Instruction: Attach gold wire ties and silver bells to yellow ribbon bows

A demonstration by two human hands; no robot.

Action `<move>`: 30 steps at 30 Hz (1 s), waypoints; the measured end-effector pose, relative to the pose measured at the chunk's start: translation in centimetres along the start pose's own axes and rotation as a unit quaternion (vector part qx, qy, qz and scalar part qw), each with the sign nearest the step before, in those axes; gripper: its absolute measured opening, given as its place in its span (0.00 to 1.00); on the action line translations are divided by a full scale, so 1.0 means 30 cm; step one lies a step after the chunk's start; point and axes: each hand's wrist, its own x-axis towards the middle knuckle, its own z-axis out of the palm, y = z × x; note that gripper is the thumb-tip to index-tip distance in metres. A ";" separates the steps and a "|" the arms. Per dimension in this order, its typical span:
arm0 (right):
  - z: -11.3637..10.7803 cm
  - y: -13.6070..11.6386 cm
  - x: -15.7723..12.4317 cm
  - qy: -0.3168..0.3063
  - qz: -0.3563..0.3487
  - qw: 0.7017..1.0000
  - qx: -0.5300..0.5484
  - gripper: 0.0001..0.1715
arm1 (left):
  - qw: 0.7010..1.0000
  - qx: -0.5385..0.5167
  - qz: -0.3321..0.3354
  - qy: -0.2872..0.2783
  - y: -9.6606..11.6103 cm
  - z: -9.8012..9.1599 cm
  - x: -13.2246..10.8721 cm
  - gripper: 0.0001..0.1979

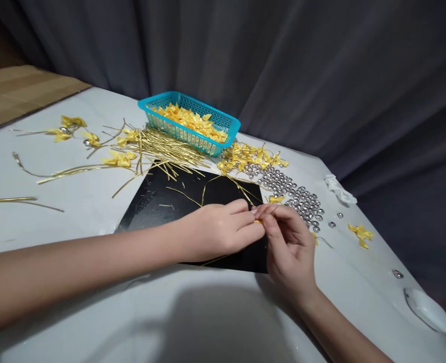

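My left hand (226, 227) and my right hand (291, 244) meet fingertip to fingertip over the right part of a black board (152, 201). Both are closed in a pinch around a small yellow ribbon piece (259, 221), mostly hidden by the fingers. Thin gold wire (203, 194) curves up behind my left hand, and more strands lie on the board; whether any is joined to the ribbon piece I cannot tell. Just past my right fingers lies a yellow ribbon bow (275, 199), beside a spread of silver oval beads (304, 201).
Behind the board stands a blue basket (230, 132) of yellow ribbon pieces (188, 120). A heap of gold wires (170, 146) lies before it. Finished-looking yellow bows (249, 156) are piled at its right. A white computer mouse (429, 310) and crumpled white paper (339, 190) are at right.
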 end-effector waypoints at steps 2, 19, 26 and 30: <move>-0.003 -0.004 -0.006 -0.005 0.013 1.000 -0.005 0.07 | 0.999 0.004 0.027 -0.017 -0.005 -0.004 0.003 0.12; 0.016 0.075 -0.009 -0.105 0.051 0.991 -0.070 0.05 | 0.832 -0.382 -0.401 -0.015 0.004 0.017 -0.107 0.03; 0.010 0.051 0.015 -0.134 0.149 0.980 0.015 0.06 | 0.863 -0.349 -0.362 -0.042 0.008 0.012 -0.109 0.05; 0.003 0.069 0.013 -0.148 0.178 0.972 0.046 0.06 | 0.849 -0.366 -0.379 -0.026 0.006 0.020 -0.111 0.05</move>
